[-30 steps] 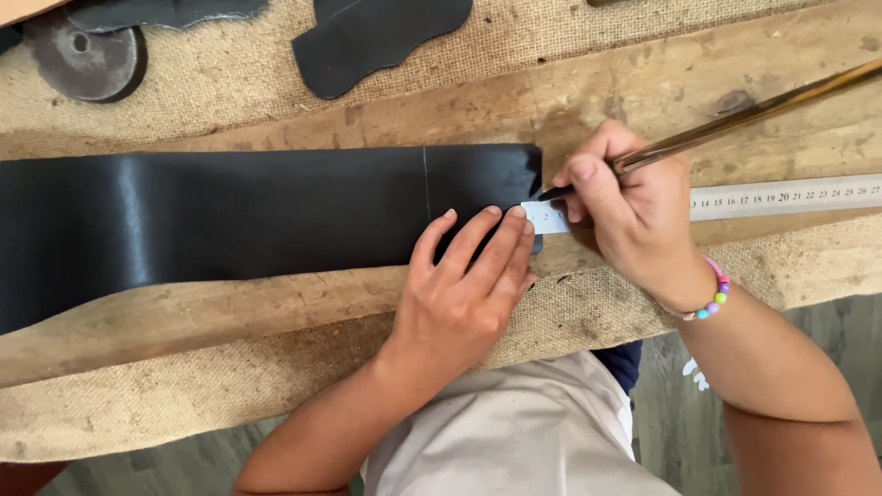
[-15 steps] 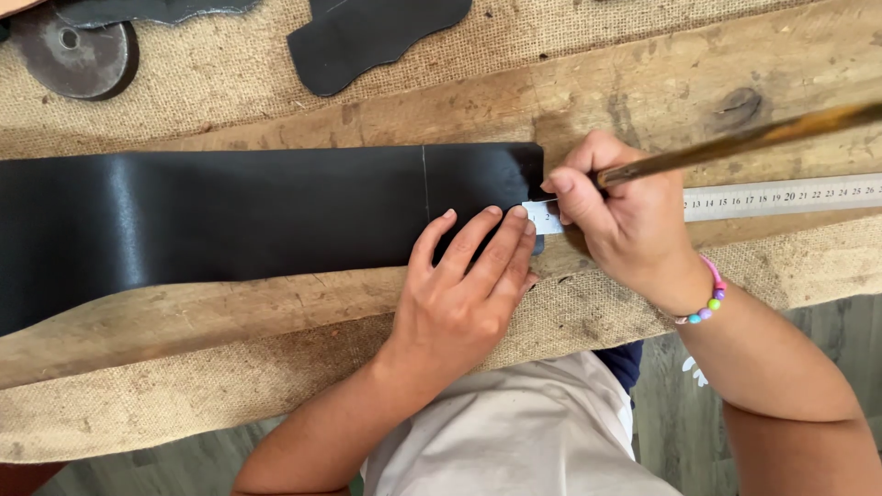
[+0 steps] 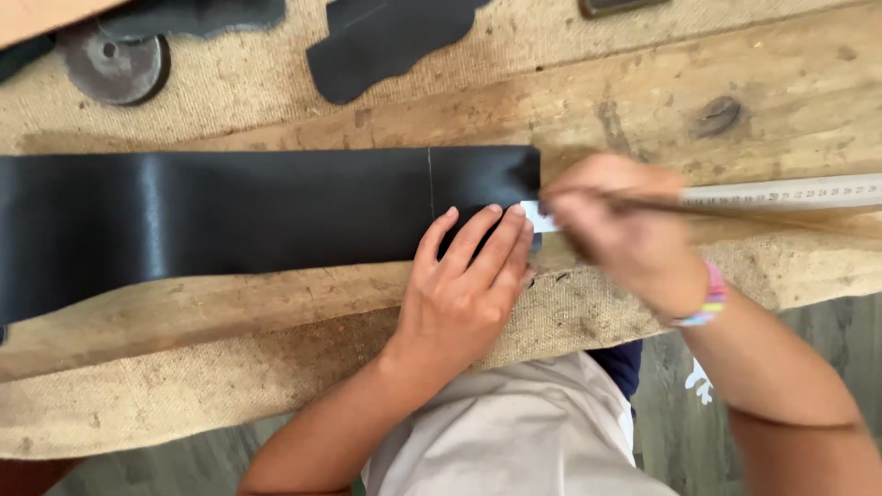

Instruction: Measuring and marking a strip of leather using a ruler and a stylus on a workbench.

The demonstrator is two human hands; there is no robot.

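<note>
Scanning left to right:
Cut off: round metal disc point(image 3: 117, 62) and black leather scraps point(image 3: 386, 37) run past the top edge.
Leather strip point(image 3: 239, 216): smooth, glossy black band, flat on the wooden board point(image 3: 643, 101), left end out of frame; thin scribed line near its right end.
Left hand point(image 3: 464, 294): flat, fingers spread, pressing the strip's right end.
Steel ruler point(image 3: 790, 193): mostly hidden under the right hand.
Right hand point(image 3: 625, 230): motion-blurred, closed around a slim stick-like tool point(image 3: 735, 208); tip indistinct.
Burlap point(image 3: 230, 386): coarse, tan.

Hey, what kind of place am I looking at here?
Probably a leather craft workshop: a black leather strip lies on a worn wooden bench, held flat by the left hand, while the right hand works a thin tool along a metal ruler.
</note>
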